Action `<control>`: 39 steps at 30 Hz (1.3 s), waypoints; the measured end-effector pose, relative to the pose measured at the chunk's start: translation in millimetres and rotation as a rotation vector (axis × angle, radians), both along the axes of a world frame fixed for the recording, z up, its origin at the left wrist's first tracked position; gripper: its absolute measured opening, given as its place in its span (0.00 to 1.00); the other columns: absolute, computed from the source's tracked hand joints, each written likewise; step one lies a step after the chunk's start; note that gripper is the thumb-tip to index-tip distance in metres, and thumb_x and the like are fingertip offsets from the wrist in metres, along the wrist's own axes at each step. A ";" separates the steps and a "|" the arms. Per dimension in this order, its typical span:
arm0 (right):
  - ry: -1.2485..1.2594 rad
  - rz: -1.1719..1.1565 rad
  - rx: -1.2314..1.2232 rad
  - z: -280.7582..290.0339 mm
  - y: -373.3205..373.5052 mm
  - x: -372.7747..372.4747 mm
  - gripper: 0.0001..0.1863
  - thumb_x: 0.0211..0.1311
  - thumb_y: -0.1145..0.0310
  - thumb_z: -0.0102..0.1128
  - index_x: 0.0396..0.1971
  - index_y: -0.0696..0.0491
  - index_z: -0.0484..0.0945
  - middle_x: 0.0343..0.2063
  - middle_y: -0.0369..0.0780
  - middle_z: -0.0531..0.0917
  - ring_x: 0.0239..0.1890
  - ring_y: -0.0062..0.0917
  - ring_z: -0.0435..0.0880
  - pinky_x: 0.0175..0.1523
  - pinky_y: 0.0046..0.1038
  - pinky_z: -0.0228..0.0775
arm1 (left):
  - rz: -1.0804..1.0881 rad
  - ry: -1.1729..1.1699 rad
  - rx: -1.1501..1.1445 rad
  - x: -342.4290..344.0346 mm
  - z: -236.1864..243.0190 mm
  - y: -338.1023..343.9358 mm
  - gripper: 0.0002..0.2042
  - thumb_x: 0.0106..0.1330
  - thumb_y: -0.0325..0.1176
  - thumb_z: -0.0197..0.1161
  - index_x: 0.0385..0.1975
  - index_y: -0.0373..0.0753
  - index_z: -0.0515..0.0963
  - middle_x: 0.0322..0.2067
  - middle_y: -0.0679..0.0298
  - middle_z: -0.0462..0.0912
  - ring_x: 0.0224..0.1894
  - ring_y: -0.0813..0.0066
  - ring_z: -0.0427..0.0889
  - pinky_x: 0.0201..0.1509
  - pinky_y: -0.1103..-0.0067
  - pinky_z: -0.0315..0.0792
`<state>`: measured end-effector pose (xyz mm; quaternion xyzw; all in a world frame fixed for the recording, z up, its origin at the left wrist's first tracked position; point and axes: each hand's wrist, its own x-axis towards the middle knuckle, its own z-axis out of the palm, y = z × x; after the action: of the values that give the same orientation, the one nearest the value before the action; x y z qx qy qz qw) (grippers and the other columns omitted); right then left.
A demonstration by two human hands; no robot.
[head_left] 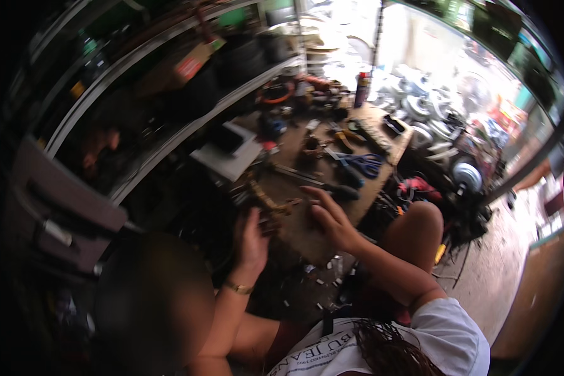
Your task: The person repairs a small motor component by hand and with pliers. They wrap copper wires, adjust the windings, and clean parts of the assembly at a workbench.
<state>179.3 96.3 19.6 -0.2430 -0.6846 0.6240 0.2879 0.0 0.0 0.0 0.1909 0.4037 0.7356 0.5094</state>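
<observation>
My left hand (252, 241), with a watch at the wrist, has curled fingers around a small dark piece (267, 227) that I cannot make out. A yellowish curved item (263, 197) lies just above it. My right hand (331, 220) is at the worn board (376, 188), fingers curled; what is in them, if anything, is hidden. Just beyond it lie a dark-handled tool (341, 191), blue-handled scissors (363, 164) and yellow-handled pliers (348, 136).
Shelves (153, 153) with dark containers line the left. A white slab (225, 163), cluttered parts and a spray can (361, 89) sit farther back. My bent knee (423, 222), a jumble of parts (432, 125) and a water jug (467, 177) are right. A blurred head (150, 301) is lower left.
</observation>
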 end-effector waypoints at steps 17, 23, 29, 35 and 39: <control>-0.214 -0.094 0.668 -5.8 -21.1 -33.9 0.32 0.64 0.64 0.52 0.68 0.45 0.55 0.40 0.48 0.81 0.37 0.45 0.80 0.38 0.41 0.70 | 0.079 0.113 -0.001 2.6 15.2 4.8 0.13 0.72 0.38 0.52 0.50 0.39 0.71 0.40 0.67 0.78 0.39 0.79 0.81 0.40 0.78 0.78; -0.193 -0.062 0.681 -5.3 -19.6 -31.3 0.31 0.64 0.64 0.52 0.67 0.46 0.57 0.40 0.47 0.80 0.38 0.44 0.81 0.38 0.41 0.70 | 0.140 0.084 -0.025 3.9 25.8 7.8 0.13 0.73 0.40 0.51 0.48 0.40 0.72 0.39 0.67 0.79 0.37 0.78 0.81 0.39 0.78 0.77; -0.281 0.014 0.577 4.6 -20.2 -29.2 0.31 0.62 0.71 0.51 0.67 0.47 0.57 0.45 0.50 0.79 0.43 0.46 0.79 0.45 0.39 0.71 | 0.121 0.092 -0.060 3.6 22.4 5.7 0.12 0.72 0.40 0.51 0.46 0.41 0.74 0.37 0.68 0.80 0.37 0.79 0.81 0.38 0.79 0.76; -0.192 -0.074 0.433 2.1 -26.7 -33.5 0.28 0.62 0.73 0.52 0.64 0.49 0.63 0.44 0.50 0.80 0.45 0.45 0.80 0.48 0.35 0.71 | 0.127 0.141 -0.046 5.3 16.1 4.8 0.13 0.73 0.40 0.50 0.48 0.40 0.72 0.40 0.68 0.79 0.39 0.80 0.79 0.41 0.80 0.75; -0.148 -0.124 0.307 3.6 -34.0 -38.0 0.26 0.62 0.76 0.52 0.62 0.52 0.65 0.44 0.50 0.80 0.45 0.43 0.81 0.49 0.32 0.70 | 0.194 0.189 -0.011 17.0 13.9 5.9 0.13 0.73 0.40 0.50 0.48 0.39 0.73 0.38 0.68 0.79 0.37 0.82 0.79 0.39 0.84 0.75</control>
<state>141.3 62.3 23.2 -0.2833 -0.7750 0.4735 0.3082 17.0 5.9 13.9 0.2167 0.4704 0.7580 0.3965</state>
